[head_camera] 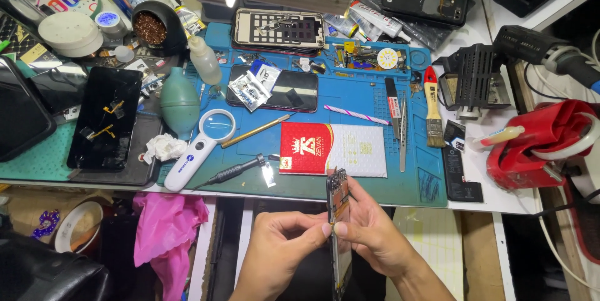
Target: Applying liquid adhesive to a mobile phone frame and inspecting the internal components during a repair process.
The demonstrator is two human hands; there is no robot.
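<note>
left hand (278,245): fingers pinch the edge of the opened phone (338,213) | opened phone: held edge-on, upright, just below the blue mat (375,185) on the surface | right hand (369,232): fingers grip the phone from the other side | behind, on mat: red and white packet (331,149), screwdriver (231,173), magnifier (203,148)

Matt blue rubbery mat (375,188), glossy black glass screen (105,117), crumpled pink plastic bag (167,226)

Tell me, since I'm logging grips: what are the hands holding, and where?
Both hands hold an opened phone edge-on, fingers pinching its sides near the upper end.
</note>
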